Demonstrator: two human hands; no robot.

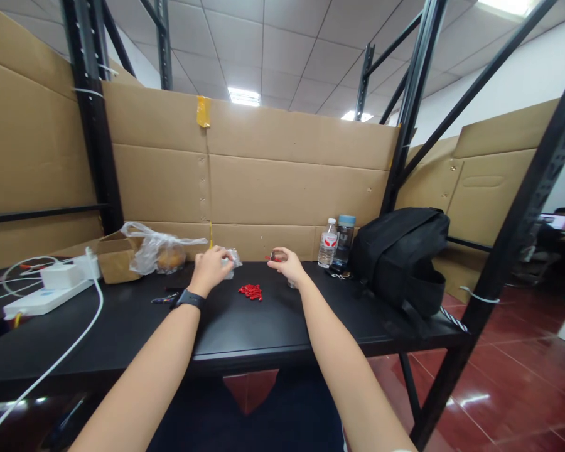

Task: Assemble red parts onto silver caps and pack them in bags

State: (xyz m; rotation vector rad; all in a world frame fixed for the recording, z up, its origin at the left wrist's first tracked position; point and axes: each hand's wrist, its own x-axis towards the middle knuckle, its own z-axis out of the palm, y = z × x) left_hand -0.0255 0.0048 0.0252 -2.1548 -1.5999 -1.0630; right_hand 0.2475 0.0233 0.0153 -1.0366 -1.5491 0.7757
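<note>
My left hand [211, 270], with a dark watch on its wrist, is closed on a small clear plastic bag [235, 257] above the black table. What the bag contains is too small to make out. To the right, my right hand [289, 266] pinches a small red piece [269, 257] between thumb and fingers. On the tabletop between the hands lies a loose pile of small red pieces [251, 291]; their exact kind cannot be told. Something small and pale [291, 285] shows below my right hand, mostly hidden by it.
A tied plastic bag [153, 248] and cardboard box [115, 257] stand left, beside a white power strip [51, 296] with cables. At right are a water bottle [328, 243], a blue-capped bottle [344, 241] and a black backpack [398, 257]. Cardboard panels [292, 188] wall the back.
</note>
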